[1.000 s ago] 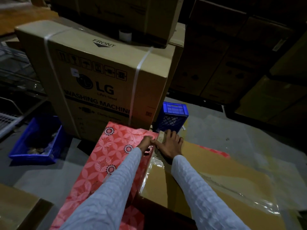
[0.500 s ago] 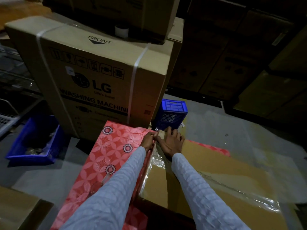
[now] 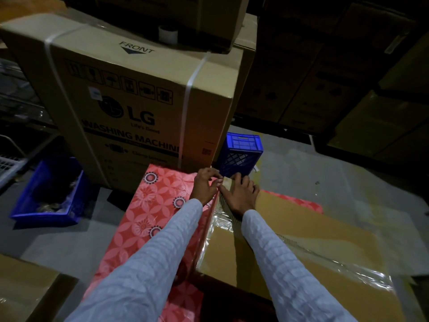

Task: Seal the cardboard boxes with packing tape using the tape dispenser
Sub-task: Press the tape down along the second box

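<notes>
Barely shifted since earlier: left hand (image 3: pixel 204 185) pinching clear packing tape (image 3: pixel 226 182) at brown cardboard box's (image 3: pixel 301 233) far corner. Right hand (image 3: pixel 240 194) pressing flat just beside, fingers straight; seam running back toward body.

Large carton (image 3: pixel 139 94), printed LG WASHING MACHINE and FRONT, bound by two white straps, stood on the floor (image 3: pixel 325 182). White roll (image 3: pixel 167 34) sat on its top, under another carton. Blue crate (image 3: pixel 240 156) stood just right of the large carton. Blue bin (image 3: pixel 48 194) with unclear contents lay at left. Dark stacked cartons (image 3: pixel 336 77) lined the right background.
</notes>
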Tool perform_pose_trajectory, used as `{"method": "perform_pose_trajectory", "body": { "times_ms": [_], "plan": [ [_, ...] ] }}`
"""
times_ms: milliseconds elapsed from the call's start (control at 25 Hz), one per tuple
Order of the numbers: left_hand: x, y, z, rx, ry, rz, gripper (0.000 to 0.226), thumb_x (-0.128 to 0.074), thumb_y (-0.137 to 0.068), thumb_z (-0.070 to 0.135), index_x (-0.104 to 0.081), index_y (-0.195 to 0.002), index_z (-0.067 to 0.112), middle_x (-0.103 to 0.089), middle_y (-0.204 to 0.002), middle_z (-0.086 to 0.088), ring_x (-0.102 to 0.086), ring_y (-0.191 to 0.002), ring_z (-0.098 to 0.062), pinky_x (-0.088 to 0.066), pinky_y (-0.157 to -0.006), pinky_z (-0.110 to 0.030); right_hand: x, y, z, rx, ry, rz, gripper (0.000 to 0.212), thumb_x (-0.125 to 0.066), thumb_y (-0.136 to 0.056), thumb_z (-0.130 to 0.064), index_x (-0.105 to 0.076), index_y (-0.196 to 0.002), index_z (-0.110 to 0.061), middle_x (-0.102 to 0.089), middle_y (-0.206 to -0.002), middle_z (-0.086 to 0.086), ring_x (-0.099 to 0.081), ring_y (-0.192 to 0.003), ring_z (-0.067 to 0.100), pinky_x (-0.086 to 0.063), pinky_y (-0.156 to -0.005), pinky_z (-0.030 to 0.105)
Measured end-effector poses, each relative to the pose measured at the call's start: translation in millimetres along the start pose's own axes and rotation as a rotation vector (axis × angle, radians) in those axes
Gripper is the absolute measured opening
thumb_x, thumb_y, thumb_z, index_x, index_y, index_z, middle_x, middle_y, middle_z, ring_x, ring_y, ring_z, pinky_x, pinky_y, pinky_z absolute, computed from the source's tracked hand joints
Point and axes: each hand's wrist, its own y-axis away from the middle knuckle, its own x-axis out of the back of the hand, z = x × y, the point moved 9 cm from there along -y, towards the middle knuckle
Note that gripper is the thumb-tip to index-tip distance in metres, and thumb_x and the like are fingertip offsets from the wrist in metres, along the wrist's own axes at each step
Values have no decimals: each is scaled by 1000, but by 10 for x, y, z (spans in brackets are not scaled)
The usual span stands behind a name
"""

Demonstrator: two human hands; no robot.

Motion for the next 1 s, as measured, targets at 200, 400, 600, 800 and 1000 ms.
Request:
{"method": "perform_pose_trajectory", "body": {
  "times_ms": [200,400,600,800,1000],
  "plan": [
    [-25,178,-17,162,135,-65,22,-60,-91,-5,-69,-98,13,-74,-99,2,-69,-93,-11,-56,-87,-28,10,6,9,11,-12,6,60,-44,-92,-74,-43,-123,-23,-48,-121,8,-44,-117,30,-27,-101,47],
    [-169,494,-57,407,467,-261,28,-54,-102,8,-49,-128,16,-65,-125,2,-65,-109,-11,-53,-81,-22,16,10,37,2,-59,-18,58,-44,-94,-72,-43,-126,-24,-50,-124,9,-45,-120,31,-27,-106,49],
    [-253,720,-11,406,492,-372,53,-63,-99,10,-33,-141,20,-47,-152,-3,-55,-131,-24,-56,-96,-31,7,33,-39,70,-42,-85,53,-33,-97,-73,-41,-140,-42,-51,-129,6,-43,-122,31,-24,-107,49],
    [-194,825,17,378,124,-430,74,-76,-90,17,-36,-152,17,-47,-145,4,-50,-131,-24,-48,-105,-40,21,33,-76,166,32,-160,53,-20,-98,-73,-31,-147,-56,-48,-133,4,-42,-124,36,-26,-106,55],
    [-225,616,263,228,-286,-444,60,-73,-89,29,-52,-145,22,-64,-138,-8,-60,-124,-32,-49,-102,-41,201,-170,-60,242,189,-197,50,-28,-101,-69,-45,-140,-45,-58,-136,4,-53,-123,35,-40,-100,53]
  ]
}}
